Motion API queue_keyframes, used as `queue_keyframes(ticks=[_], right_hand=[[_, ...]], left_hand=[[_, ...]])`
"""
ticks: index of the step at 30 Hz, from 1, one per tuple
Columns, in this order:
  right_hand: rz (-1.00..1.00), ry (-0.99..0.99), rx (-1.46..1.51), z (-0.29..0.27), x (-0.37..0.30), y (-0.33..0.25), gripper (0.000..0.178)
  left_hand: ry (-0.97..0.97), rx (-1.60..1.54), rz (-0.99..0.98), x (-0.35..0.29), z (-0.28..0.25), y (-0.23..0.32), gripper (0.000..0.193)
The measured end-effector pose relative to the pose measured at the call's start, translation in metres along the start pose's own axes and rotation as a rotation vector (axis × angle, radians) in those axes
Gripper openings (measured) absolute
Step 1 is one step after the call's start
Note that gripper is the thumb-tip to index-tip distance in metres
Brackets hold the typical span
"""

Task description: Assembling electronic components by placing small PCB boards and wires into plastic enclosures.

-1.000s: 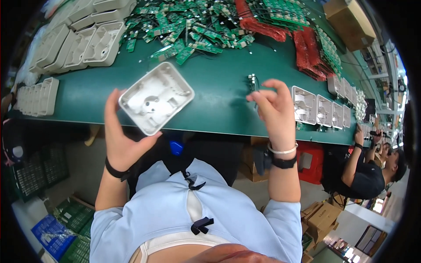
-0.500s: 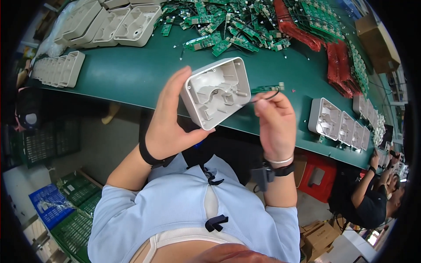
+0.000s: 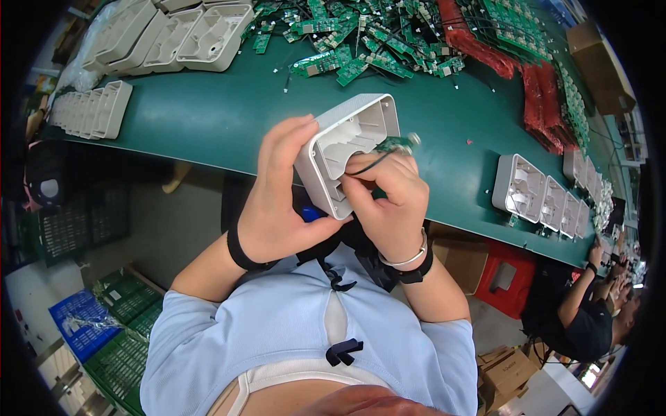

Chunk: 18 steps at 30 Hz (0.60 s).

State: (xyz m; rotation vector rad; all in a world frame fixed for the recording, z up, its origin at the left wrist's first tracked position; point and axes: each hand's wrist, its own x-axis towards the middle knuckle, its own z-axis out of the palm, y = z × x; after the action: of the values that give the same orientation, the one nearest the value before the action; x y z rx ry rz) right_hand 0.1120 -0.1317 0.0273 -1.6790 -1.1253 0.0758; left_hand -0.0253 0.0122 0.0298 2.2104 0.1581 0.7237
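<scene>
My left hand (image 3: 281, 187) is closed round the left side of a white plastic housing (image 3: 333, 154), holding it tilted above the table's near edge. Its open side, with moulded ribs and screw posts, faces right and toward me. The fingers of my right hand (image 3: 388, 201) are pinched at the housing's opening, on a black cable (image 3: 374, 163). From that cable a small green circuit board (image 3: 395, 143) hangs just above the fingers, somewhat blurred. My right fingertips and the cable's end inside the housing are partly hidden.
Loose circuit boards (image 3: 354, 48) are heaped at the back of the green table (image 3: 208, 114). White housings (image 3: 211, 38) stand at the back left, more housings (image 3: 520, 184) at the right. Red bubble-wrap (image 3: 541, 104) lies beside stacked boards. Another person (image 3: 586, 312) works at far right.
My right hand has moved left with the cable and board, from beside the housing into its opening. The housing has tipped further on its side in my left hand.
</scene>
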Motion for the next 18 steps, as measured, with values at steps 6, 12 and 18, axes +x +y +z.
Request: queue_keyframes(ticks=[6,12,18], right_hand=[[-0.098,-0.043,-0.125,-0.011,0.003,0.003,0.018],[0.268,0.255,0.071,-0.021,0.000,0.011,0.031],[0.292,0.143,0.253,-0.022,0.008,0.034,0.035]], left_hand=[[-0.002,-0.355,-0.142,-0.012,0.011,-0.016,0.114],[-0.046,-0.374,-0.158,-0.012,0.003,-0.020,0.114],[-0.056,-0.269,-0.132,-0.011,-0.002,-0.021,0.114]])
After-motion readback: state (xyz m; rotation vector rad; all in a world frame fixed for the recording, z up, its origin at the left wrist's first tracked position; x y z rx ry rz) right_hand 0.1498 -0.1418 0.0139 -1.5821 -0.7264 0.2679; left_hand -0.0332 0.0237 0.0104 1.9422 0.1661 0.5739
